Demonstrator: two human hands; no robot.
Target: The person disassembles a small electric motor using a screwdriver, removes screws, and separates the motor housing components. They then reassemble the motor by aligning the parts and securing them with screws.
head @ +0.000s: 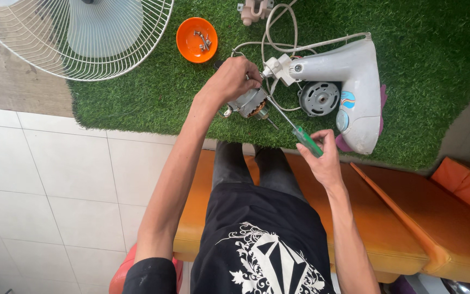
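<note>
Open green turf (137, 103) lies left of the motor (248, 103), between it and the fan guard (77, 38) at the far left. The orange bowl (196, 39) blocks the far side. To the right the grey fan housing (354, 87), round motor cover (319, 98) and looping cords (278, 27) crowd the way

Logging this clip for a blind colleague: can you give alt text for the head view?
A person's left hand grips a fan motor on green turf while the right hand holds a green-handled screwdriver to it. Nearby lie a white fan housing, an orange bowl of screws and a wire fan guard.
</note>
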